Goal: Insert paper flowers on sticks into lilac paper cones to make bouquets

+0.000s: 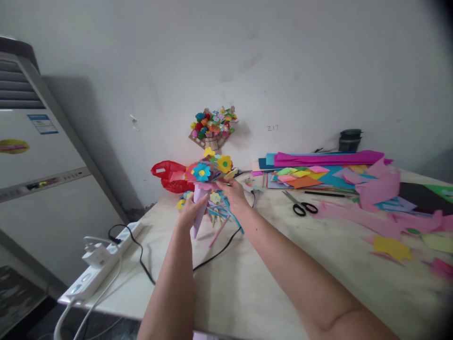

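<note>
My left hand [190, 211] is wrapped round a pale purple paper cone [201, 215], which tapers downward to a point over the table. Out of the cone's top rises a bunch of paper flowers, among them a blue flower [201, 173] and a yellow flower [224, 164]. At the right side of the bunch, my right hand [233, 191] has its fingers closed near a pale yellow flower [231, 174]; what exactly they pinch is partly hidden. Behind and below the hands lie more paper flowers with stems [220, 230] in blue and pink.
Scissors [299, 205], a black pencil [324, 193], coloured paper [318, 174] and pink scraps [368, 219] spread over the right side. A red plastic bag [168, 175] lies at the back left. A power strip [102, 262] with cables runs along the table's left edge.
</note>
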The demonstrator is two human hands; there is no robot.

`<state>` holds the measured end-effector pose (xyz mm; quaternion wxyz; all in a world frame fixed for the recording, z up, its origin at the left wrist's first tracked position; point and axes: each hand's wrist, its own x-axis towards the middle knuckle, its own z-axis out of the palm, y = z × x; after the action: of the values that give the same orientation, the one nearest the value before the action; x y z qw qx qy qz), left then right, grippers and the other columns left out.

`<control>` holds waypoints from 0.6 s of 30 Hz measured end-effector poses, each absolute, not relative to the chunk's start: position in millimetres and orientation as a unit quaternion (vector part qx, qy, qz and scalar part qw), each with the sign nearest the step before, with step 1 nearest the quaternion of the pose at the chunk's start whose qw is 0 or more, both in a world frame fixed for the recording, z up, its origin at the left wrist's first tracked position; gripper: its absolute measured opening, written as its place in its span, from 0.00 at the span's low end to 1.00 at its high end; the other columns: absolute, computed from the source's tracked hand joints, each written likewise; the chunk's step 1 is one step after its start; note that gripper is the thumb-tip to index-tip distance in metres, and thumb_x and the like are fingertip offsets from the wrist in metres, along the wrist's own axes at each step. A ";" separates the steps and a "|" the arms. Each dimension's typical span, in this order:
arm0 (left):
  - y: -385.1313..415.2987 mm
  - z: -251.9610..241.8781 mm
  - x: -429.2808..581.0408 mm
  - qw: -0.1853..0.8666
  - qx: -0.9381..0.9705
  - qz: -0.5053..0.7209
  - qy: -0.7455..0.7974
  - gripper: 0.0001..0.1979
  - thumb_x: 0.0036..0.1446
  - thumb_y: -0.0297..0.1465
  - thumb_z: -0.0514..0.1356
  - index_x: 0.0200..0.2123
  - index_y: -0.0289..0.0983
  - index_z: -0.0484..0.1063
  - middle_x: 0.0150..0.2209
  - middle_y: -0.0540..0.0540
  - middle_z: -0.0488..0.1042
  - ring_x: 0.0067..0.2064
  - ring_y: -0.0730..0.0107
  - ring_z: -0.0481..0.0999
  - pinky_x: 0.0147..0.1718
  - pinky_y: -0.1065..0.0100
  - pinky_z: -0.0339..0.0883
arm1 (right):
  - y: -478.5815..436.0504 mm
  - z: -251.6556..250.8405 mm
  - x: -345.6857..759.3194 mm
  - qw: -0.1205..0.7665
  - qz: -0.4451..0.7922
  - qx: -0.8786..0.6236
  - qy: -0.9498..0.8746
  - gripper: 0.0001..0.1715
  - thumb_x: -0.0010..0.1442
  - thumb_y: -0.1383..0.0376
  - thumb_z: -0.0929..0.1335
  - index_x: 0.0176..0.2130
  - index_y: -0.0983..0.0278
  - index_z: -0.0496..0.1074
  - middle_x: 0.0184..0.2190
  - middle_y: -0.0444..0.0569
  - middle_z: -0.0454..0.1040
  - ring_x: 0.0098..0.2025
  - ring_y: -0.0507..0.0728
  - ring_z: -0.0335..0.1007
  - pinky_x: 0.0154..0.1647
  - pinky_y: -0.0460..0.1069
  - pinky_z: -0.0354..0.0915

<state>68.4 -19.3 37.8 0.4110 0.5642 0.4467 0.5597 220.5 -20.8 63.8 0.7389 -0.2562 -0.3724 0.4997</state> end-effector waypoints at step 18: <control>-20.6 31.5 72.8 0.433 0.583 0.519 0.450 0.26 0.38 0.47 0.68 0.34 0.35 0.68 0.22 0.48 0.73 0.19 0.72 0.70 0.18 0.71 0.65 | -19.8 59.4 228.5 0.737 0.450 -0.262 -0.430 0.20 0.36 0.54 0.75 0.27 0.65 0.75 0.30 0.46 0.78 0.38 0.56 0.72 0.44 0.51 0.66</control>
<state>72.8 -20.6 31.5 0.4326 0.5834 0.4505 0.5191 228.5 -19.8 59.4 0.7372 -0.2618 -0.4302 0.4504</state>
